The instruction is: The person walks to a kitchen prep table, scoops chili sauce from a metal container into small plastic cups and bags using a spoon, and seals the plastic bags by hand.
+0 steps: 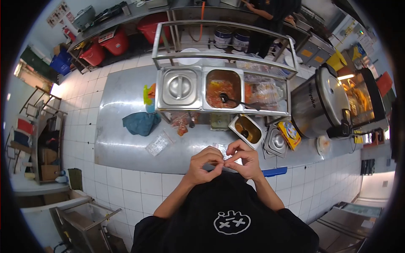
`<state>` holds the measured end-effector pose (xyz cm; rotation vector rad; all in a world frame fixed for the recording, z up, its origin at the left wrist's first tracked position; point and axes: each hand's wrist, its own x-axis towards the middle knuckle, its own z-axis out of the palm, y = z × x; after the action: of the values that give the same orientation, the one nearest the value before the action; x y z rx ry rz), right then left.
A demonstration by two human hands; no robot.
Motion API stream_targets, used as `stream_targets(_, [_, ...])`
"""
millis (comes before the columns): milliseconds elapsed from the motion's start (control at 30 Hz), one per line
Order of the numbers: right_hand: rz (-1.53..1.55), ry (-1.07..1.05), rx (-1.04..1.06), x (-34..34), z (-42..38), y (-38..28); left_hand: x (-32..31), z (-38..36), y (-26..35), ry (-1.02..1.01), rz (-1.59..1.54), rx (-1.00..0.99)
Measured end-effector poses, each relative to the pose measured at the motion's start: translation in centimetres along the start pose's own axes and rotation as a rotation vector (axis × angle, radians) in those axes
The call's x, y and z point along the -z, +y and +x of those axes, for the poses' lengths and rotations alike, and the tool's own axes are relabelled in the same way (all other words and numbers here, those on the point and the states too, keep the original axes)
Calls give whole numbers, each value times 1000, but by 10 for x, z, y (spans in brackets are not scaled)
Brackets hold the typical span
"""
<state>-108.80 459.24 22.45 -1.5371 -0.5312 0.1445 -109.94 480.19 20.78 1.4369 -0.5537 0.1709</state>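
My left hand (204,165) and my right hand (243,160) meet fingertip to fingertip above the front edge of the steel counter (114,147). Both are pinched, and what lies between the fingertips is too small to name. Just behind my hands, a clear plastic piece shows partly. Beyond my right hand, a tilted steel container (249,128) holds brown liquid and a dark utensil. A flat clear bag (158,143) lies to the left, near a crumpled blue-green cloth (141,123).
A steel rack holds a lidded pan (180,87) and an open pan of red food (220,86) with a black ladle. To the right stand a yellow box (289,135) and a large steel cooker (316,101). A co-worker (270,21) stands beyond the rack.
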Motion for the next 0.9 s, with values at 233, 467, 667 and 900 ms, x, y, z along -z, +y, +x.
stream_targets(233, [97,89,-77,-14,6,49,-5,-10,-28,175,-40,195])
stream_targets(467, [-264,230,-437,-34,52,131,46,-23,-155,556,44,349])
stream_targets(667, [-402,-81,-467,-37,22,146,156,-74,-188,768,810,308])
stream_targets(900, [-408,-418,-501,-20,-17,201,306,-80,-231,639,1279,523])
